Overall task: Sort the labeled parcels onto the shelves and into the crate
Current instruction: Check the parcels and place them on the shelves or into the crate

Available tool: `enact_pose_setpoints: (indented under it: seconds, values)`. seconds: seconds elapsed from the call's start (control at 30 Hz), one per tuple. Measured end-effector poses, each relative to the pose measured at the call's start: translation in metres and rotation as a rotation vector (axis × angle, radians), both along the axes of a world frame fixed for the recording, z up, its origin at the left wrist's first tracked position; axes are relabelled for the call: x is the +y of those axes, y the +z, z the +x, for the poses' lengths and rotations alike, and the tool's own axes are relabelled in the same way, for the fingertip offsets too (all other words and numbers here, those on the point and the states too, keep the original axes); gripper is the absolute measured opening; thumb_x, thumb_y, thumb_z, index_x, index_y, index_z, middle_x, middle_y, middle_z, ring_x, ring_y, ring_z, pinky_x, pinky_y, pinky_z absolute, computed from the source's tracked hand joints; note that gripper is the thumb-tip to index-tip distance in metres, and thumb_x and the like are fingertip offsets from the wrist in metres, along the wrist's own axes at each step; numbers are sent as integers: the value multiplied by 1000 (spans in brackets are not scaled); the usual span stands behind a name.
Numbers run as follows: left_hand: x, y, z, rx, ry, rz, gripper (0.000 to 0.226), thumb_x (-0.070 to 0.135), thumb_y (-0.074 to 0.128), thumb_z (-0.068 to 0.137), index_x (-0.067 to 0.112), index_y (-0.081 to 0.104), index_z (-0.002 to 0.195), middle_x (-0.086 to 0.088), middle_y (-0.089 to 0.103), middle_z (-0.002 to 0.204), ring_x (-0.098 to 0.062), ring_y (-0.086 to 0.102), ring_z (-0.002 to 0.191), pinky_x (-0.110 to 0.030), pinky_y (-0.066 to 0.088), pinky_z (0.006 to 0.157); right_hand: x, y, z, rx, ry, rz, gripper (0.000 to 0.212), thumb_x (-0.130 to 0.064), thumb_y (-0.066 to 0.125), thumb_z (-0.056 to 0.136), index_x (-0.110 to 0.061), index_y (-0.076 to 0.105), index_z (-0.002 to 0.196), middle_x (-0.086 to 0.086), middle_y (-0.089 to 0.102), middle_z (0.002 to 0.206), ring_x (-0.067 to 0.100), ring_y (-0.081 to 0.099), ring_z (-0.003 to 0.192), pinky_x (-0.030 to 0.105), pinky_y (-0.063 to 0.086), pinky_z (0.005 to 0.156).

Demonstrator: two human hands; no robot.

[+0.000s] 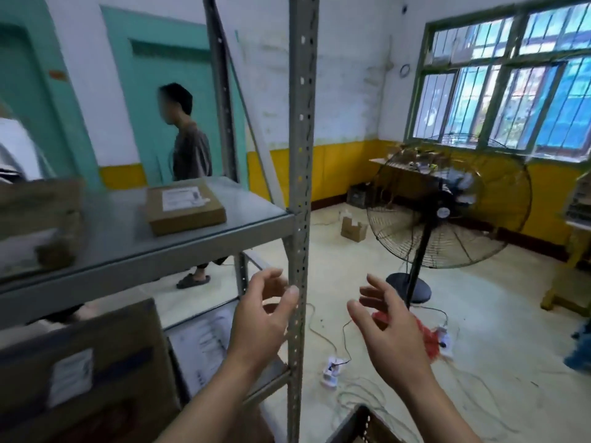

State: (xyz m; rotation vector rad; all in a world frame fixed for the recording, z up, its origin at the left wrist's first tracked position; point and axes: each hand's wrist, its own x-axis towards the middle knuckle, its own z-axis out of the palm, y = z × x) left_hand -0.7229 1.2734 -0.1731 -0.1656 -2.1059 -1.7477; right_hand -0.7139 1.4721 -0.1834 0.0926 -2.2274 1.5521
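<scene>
A flat brown parcel point(187, 207) with a white label lies on the grey metal shelf point(128, 247) at upper left. A blurred brown box point(38, 219) sits at that shelf's left end. On the shelf below stand a large labeled carton point(83, 362) and a white labeled parcel point(201, 343). My left hand point(262, 318) is open and empty, just left of the shelf's upright post point(299, 187). To the right of the post my right hand point(390, 334) is also open and empty. A dark crate's corner point(358, 423) shows at the bottom edge.
A black pedestal fan point(447, 206) stands on the floor to the right. Cables and white power strips point(331, 369) lie on the floor. A person point(192, 155) stands behind the shelf near a teal door. A small open box point(353, 228) and a table sit by the window.
</scene>
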Motion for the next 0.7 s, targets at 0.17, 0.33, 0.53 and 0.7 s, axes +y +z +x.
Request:
enact_pose_setpoints:
  seconds: [0.17,0.33,0.53,0.7]
  values:
    - [-66,24,27,54,146,-19,21,29,64,95,36,59,114,16,66,106,5,60,101,-15,49,78,-62,27,2,56,145,18,57,-42,69,88,-32,49,140,-16,62,120,0,60,111,33,55,92]
    - [-128,43,42,92,255,-21,17,32,64,94,39,59,110,19,67,101,-4,65,100,-37,58,86,-120,47,-2,91,235,35,57,-38,70,90,-29,49,143,-14,62,120,-2,59,110,27,54,90]
    - [-196,68,63,137,350,-19,20,45,61,91,40,58,110,15,67,100,-11,66,96,-47,57,86,-192,75,-2,125,342,50,55,-38,68,91,-33,47,141,-14,60,122,1,59,114,30,54,92]
    - [-254,86,83,197,485,-121,10,30,62,96,29,62,106,8,68,91,-13,67,84,-44,59,76,-255,88,-4,156,402,110,58,-44,67,90,-30,48,143,-13,60,125,6,59,113,39,55,95]
